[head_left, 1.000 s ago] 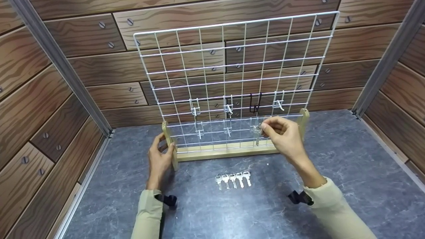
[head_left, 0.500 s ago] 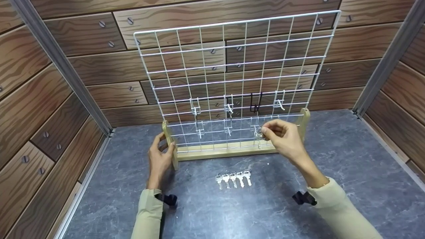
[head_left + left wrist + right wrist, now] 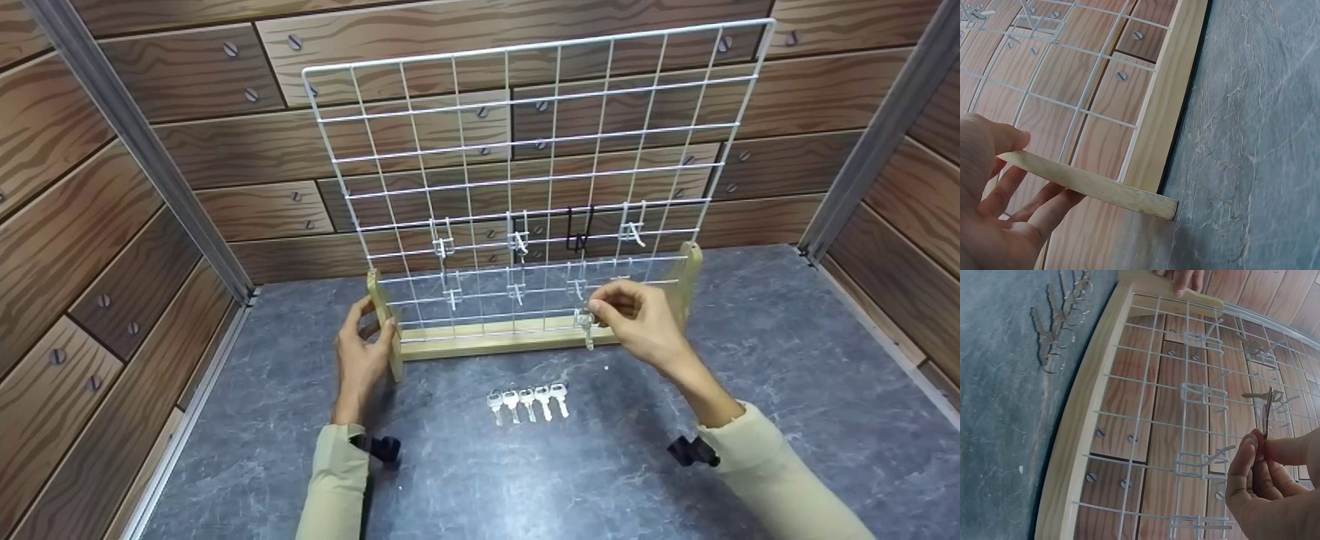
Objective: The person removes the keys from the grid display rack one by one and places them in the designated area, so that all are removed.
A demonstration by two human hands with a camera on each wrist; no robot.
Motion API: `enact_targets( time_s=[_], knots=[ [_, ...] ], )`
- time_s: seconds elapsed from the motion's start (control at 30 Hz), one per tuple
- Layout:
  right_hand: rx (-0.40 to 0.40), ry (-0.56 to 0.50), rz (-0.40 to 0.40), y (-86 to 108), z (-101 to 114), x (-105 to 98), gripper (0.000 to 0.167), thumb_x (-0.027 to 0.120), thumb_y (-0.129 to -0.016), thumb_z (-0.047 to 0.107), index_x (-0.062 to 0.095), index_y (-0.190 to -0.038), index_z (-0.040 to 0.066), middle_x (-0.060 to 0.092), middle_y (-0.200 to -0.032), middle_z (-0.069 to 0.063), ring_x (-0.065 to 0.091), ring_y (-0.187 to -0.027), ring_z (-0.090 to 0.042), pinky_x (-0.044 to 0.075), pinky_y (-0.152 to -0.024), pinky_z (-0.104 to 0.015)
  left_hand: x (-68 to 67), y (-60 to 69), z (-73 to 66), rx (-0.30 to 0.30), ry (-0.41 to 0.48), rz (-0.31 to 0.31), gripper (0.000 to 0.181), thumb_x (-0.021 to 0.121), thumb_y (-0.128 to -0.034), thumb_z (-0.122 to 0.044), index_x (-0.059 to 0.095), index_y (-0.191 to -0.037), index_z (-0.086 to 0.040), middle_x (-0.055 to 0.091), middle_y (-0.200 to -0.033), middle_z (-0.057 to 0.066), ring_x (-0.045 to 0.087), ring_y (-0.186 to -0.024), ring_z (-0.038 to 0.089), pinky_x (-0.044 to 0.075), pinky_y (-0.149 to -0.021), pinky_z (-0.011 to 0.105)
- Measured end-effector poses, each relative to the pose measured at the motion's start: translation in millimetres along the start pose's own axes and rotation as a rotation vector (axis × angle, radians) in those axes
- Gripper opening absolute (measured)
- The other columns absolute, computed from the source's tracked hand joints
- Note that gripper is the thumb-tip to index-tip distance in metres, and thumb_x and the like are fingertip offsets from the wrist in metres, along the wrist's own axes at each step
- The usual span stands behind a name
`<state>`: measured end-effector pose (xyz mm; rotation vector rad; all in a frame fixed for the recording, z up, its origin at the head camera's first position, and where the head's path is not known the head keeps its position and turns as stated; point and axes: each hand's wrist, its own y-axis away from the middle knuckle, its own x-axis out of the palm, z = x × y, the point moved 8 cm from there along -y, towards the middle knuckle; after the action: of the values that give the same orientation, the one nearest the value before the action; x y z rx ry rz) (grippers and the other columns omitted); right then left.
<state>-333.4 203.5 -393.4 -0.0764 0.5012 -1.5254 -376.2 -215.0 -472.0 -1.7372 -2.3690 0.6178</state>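
My right hand [image 3: 637, 319] pinches a key [image 3: 587, 330] by its ring in front of the lower right of the white wire grid [image 3: 532, 180]. In the right wrist view the key [image 3: 1267, 408] stands out from the fingertips, apart from the nearby hook [image 3: 1202, 464]. My left hand [image 3: 362, 360] grips the left wooden upright [image 3: 385, 322] of the stand; the left wrist view shows thumb and fingers on either side of that upright [image 3: 1089, 183]. Several keys [image 3: 527, 405] with rings lie in a row on the table before the stand.
White hooks [image 3: 442, 247] hang on the grid in two rows, with keys on at least two upper ones. A dark hook-like shape [image 3: 577, 232] shows at the upper row. The stand's wooden base [image 3: 480, 346] rests on the grey tabletop [image 3: 480, 480], with wood-patterned walls around.
My right hand and the key have moved slightly down, and the key now hangs lower in front of the grid and base. My left hand stays on the upright.
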Motion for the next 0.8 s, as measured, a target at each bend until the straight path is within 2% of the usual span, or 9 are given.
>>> enact_targets(
  time_s=[0.37, 0.53, 0.7, 0.8],
  knots=[
    [0.022, 0.004, 0.039, 8.8, -15, 8, 0.008, 0.070, -0.096, -0.007, 0.071, -0.102, -0.013, 0.076, -0.098, -0.028, 0.072, -0.078, -0.010, 0.062, -0.076, -0.019, 1.1, -1.0, 3.8, -0.017, -0.010, -0.012, 0.050, 0.073, -0.0942, 0.007, 0.062, -0.142, -0.001, 0.066, -0.137, 0.027, 0.072, -0.116, 0.049, 0.063, -0.095, 0.060],
    [0.038, 0.014, 0.045, 12.1, -22, 10, 0.008, 0.071, -0.097, -0.005, 0.072, -0.101, -0.012, 0.076, -0.098, -0.028, 0.074, -0.079, -0.012, 0.063, -0.076, -0.020, 2.0, -0.2, -0.2, -0.021, -0.018, -0.011, 0.049, 0.071, -0.0958, 0.008, 0.061, -0.143, 0.000, 0.064, -0.139, 0.029, 0.070, -0.118, 0.051, 0.063, -0.095, 0.061],
    [0.048, 0.025, 0.069, 15.7, -29, 15, 0.008, 0.071, -0.097, -0.006, 0.072, -0.101, -0.012, 0.076, -0.098, -0.029, 0.073, -0.078, -0.012, 0.064, -0.077, -0.021, 2.3, 4.4, -14.4, -0.030, -0.005, -0.015, 0.048, 0.070, -0.0949, 0.010, 0.062, -0.141, 0.002, 0.064, -0.137, 0.030, 0.070, -0.116, 0.053, 0.061, -0.095, 0.063],
    [0.044, 0.038, 0.090, 17.3, -33, 18, 0.008, 0.071, -0.097, -0.006, 0.072, -0.101, -0.012, 0.076, -0.096, -0.028, 0.072, -0.078, -0.012, 0.063, -0.077, -0.020, 1.4, 9.4, -26.9, -0.029, -0.019, -0.012, 0.046, 0.069, -0.0954, 0.009, 0.061, -0.141, 0.003, 0.065, -0.137, 0.030, 0.070, -0.116, 0.053, 0.065, -0.091, 0.053]
  ],
)
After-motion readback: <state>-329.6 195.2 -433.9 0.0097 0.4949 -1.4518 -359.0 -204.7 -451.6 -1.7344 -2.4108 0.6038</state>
